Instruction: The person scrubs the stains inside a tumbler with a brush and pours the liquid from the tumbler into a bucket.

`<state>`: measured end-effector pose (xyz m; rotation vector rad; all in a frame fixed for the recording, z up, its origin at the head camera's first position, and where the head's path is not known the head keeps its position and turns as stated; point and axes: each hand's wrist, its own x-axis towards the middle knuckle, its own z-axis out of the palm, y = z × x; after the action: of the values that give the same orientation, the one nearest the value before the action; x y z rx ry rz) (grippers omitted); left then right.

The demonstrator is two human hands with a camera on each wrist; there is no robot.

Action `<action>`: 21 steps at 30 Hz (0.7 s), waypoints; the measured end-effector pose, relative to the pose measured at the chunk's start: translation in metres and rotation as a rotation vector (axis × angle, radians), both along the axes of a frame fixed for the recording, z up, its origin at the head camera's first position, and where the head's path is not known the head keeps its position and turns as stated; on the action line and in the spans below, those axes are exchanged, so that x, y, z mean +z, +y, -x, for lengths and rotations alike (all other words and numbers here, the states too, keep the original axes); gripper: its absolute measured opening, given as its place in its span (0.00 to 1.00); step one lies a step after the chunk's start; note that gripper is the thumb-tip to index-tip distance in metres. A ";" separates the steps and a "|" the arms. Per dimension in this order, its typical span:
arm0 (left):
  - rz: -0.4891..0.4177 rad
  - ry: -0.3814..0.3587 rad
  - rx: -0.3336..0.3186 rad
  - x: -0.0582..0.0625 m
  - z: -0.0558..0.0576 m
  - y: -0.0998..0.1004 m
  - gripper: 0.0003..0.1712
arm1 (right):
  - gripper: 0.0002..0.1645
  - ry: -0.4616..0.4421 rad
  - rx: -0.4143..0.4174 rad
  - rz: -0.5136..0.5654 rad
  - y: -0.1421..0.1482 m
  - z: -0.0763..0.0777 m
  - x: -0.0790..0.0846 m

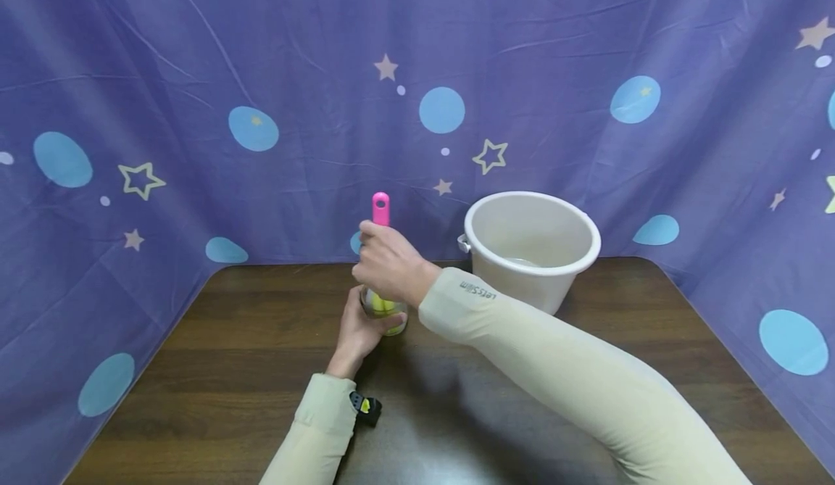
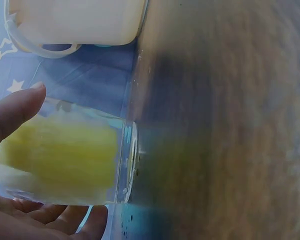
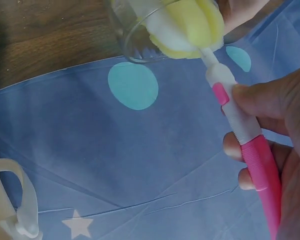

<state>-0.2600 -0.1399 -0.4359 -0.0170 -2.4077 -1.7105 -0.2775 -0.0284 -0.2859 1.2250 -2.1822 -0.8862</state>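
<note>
A clear drinking glass (image 2: 122,165) stands on the table, and my left hand (image 1: 360,329) grips it round the side, thumb on one side and fingers on the other. Inside the glass is the yellow and white sponge head (image 3: 190,25) of a bottle brush. My right hand (image 1: 391,262) holds the brush's pink and white handle (image 3: 260,160) from above, fingers curled round it and thumb along the white part. In the head view the handle's pink end pokes up above the fist. The right wrist view shows the sponge at the glass mouth.
A white bucket (image 1: 531,267) with a side handle stands at the back right of the brown wooden table (image 1: 261,340). Behind the table hangs a blue-purple curtain (image 1: 313,108) with stars and dots. Water drops lie on the tabletop near the glass.
</note>
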 end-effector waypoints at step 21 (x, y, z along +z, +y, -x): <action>0.006 -0.067 0.030 0.000 0.000 0.000 0.51 | 0.07 -0.045 -0.188 0.063 0.000 0.006 -0.003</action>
<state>-0.2599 -0.1401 -0.4355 0.0766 -2.4467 -1.7174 -0.2834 -0.0283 -0.2884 1.0330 -2.3725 -0.8633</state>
